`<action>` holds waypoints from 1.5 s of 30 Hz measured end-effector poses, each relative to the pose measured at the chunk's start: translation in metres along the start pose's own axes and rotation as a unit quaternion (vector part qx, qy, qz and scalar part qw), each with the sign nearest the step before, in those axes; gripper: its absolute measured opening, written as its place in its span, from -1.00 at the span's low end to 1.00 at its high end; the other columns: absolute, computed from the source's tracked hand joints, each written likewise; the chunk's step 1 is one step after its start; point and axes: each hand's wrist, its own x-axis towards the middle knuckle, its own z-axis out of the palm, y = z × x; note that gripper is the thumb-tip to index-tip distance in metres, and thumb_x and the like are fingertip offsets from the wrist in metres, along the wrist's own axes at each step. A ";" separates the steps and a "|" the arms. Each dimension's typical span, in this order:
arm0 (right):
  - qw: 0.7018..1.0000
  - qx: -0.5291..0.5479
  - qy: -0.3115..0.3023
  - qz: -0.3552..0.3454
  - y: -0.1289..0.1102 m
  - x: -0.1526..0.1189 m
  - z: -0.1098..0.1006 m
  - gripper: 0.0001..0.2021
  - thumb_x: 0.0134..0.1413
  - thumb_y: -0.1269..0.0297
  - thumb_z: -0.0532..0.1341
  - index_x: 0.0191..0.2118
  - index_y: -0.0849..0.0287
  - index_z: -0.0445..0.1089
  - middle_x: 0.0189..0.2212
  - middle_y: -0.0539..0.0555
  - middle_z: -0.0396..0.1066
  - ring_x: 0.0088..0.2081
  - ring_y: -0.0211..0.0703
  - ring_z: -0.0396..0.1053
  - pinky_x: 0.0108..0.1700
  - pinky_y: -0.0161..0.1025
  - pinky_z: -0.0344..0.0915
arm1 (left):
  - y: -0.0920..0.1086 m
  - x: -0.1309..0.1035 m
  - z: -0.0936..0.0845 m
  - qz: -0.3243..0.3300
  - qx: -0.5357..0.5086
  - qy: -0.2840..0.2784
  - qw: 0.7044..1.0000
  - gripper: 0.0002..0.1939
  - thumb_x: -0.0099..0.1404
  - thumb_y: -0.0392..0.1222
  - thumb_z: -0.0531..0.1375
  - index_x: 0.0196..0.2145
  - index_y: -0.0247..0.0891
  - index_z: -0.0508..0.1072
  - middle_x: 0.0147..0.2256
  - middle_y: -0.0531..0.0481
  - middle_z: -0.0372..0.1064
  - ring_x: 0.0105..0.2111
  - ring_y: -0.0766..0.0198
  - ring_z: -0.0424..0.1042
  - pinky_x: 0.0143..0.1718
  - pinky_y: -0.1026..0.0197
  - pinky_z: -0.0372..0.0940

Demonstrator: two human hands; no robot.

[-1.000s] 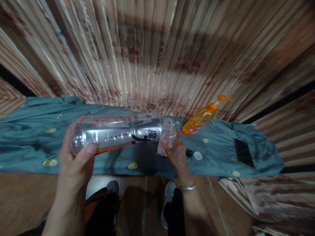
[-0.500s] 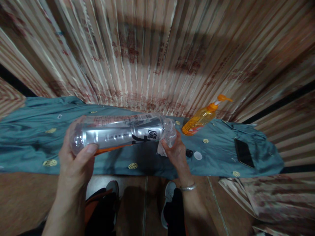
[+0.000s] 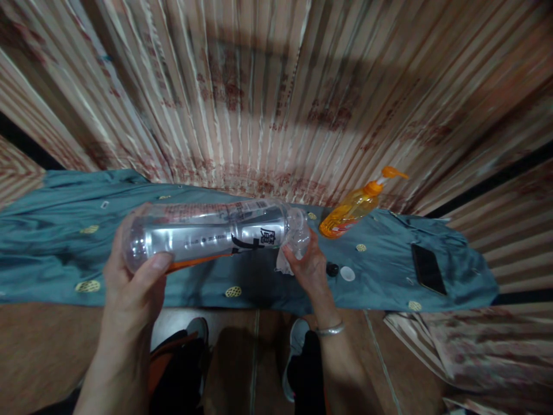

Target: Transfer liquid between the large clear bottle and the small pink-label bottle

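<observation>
A large clear plastic bottle (image 3: 207,230) with a silver and orange label lies sideways in the air above the teal cloth. My left hand (image 3: 138,282) is wrapped round its base, thumb on the near side. At the bottle's neck end, my right hand (image 3: 307,265) grips a small clear plastic piece (image 3: 298,233) that meets the neck; its exact shape is hard to make out. A pale crumpled scrap (image 3: 283,262) shows beside the right fingertips. Just right of that hand, a black cap (image 3: 332,269) and a white round lid (image 3: 347,273) rest on the cloth.
An orange pump bottle (image 3: 349,212) stands on the teal cloth (image 3: 380,276) at the back right. Farther right lies a dark phone (image 3: 427,269). A striped curtain (image 3: 259,104) hangs behind. Below, two shoes show on the tiled floor (image 3: 233,369).
</observation>
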 end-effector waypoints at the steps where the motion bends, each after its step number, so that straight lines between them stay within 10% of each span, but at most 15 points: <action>1: 1.000 0.001 0.000 0.000 0.000 0.000 0.000 -0.37 0.18 0.05 0.32 0.27 0.25 0.26 0.05 0.41 0.56 0.04 0.26 0.58 0.04 0.15 0.54 | 0.000 0.000 0.000 0.003 0.003 -0.004 1.000 -0.20 -0.18 0.17 0.55 0.08 0.09 0.57 0.13 -0.04 0.49 0.25 -0.29 0.37 0.44 -0.46 -0.01; 45: 1.000 -0.006 -0.003 -0.007 0.004 0.000 0.001 -0.33 0.20 -0.05 0.29 0.30 0.24 0.23 0.04 0.42 0.56 0.02 0.26 0.59 0.02 0.21 0.54 | 0.010 0.001 0.013 -0.025 -0.060 0.057 0.996 -0.17 -0.49 0.07 0.64 -0.12 0.04 0.67 -0.08 -0.04 0.53 0.21 -0.36 0.39 0.44 -0.59 -0.22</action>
